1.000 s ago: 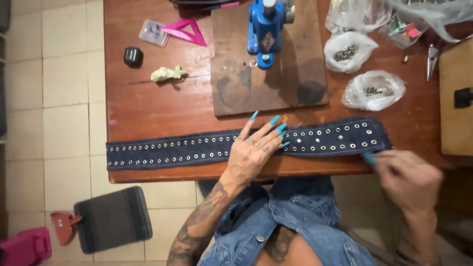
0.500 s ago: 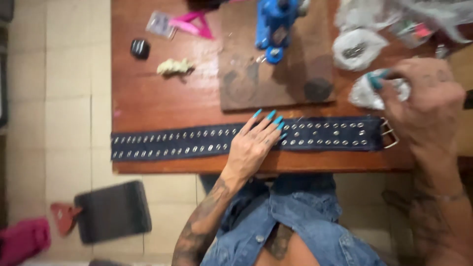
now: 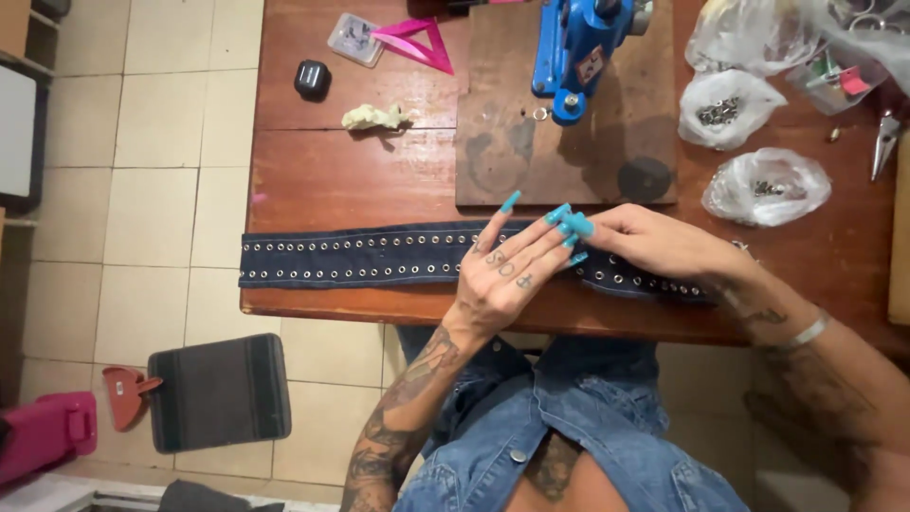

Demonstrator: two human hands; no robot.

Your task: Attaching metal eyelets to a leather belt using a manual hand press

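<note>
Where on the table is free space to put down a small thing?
Bare wood lies between the cream lump, the wooden board and the studded belt. The right side is crowded with plastic bags; both hands, left hand, cover the belt's middle.

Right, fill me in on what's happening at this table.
A person sits at a wooden table with a dark denim belt, studded with rows of metal eyelets, laid along its near edge. The left hand rests on the belt with fingers spread, and the right hand meets it at the fingertips over the strap. Behind them stands a blue hand press on a wooden board, with clear bags of metal fittings to the right.
</note>
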